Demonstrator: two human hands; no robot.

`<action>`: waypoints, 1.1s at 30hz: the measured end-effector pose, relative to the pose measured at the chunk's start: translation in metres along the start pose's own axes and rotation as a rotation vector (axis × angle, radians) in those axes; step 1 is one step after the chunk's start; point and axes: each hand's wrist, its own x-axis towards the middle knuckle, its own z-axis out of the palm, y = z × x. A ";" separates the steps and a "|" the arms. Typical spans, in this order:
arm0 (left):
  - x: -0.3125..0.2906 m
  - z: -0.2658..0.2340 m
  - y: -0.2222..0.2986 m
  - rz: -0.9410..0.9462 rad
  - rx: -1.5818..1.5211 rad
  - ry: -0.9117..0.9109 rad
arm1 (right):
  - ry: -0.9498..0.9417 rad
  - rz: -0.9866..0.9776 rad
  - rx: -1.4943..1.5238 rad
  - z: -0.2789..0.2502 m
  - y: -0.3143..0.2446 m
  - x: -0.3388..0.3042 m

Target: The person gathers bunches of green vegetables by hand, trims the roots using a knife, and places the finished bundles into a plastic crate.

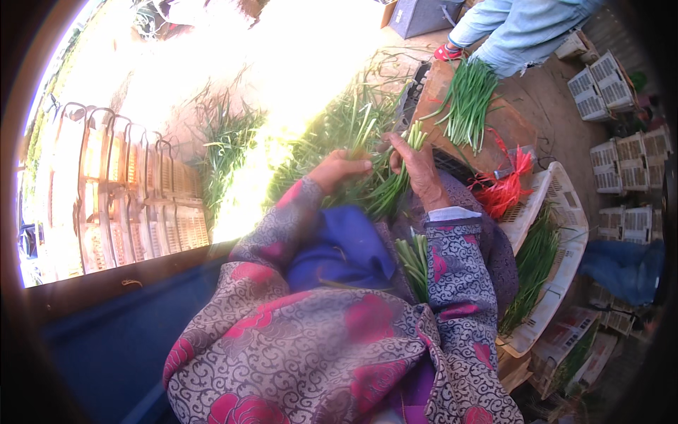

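Observation:
My right hand point(422, 172) is closed around a bunch of chives point(390, 193), its pale cut ends up beside the thumb and its green leaves hanging toward my lap. Just to the left, my left hand point(340, 169) pinches a few thin chive stalks point(364, 133); motion blurs them slightly. Another bundle of chives point(415, 260) lies on my lap by my right forearm, next to a blue cloth point(346, 247). Beyond my right hand, a larger bunch point(472, 102) rests on a brown board point(519, 127). Red ties point(510, 187) lie in a tangle at the board's near end.
A white crate point(573, 233) with chives point(533, 272) stands at my right. Loose greens point(325, 145) cover the ground ahead. Stacked crates point(131, 191) stand at left, more crates point(614, 85) at right. Another person's jeans point(537, 28) show behind the board. A dark blue panel point(134, 325) runs lower left.

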 end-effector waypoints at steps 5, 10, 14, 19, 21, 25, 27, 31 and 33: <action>-0.009 0.007 0.018 -0.069 0.085 -0.037 | 0.343 -0.254 -0.676 -0.043 0.031 0.026; -0.010 0.026 0.020 -0.085 0.122 -0.068 | 0.061 -0.114 -0.177 0.009 0.000 0.002; -0.007 0.016 0.009 -0.049 0.088 0.105 | 0.172 -0.066 -0.276 0.003 -0.019 -0.006; 0.031 -0.114 -0.086 -0.002 0.871 0.425 | 0.481 -0.344 -0.098 -0.054 0.001 0.014; 0.019 -0.206 -0.141 0.173 1.973 0.152 | 0.505 -0.376 -0.119 -0.059 0.005 0.019; 0.024 -0.208 -0.141 -0.128 0.822 0.474 | 0.471 -0.307 -0.135 -0.062 0.001 0.014; 0.026 -0.139 -0.083 -0.137 0.409 0.491 | 0.449 -0.304 -0.159 -0.070 0.007 0.013; 0.009 -0.072 -0.020 -0.071 0.353 0.338 | 0.392 -0.191 -0.110 -0.054 0.005 0.009; 0.006 -0.041 0.001 -0.079 0.274 0.222 | 0.353 -0.128 -0.122 -0.048 0.008 0.008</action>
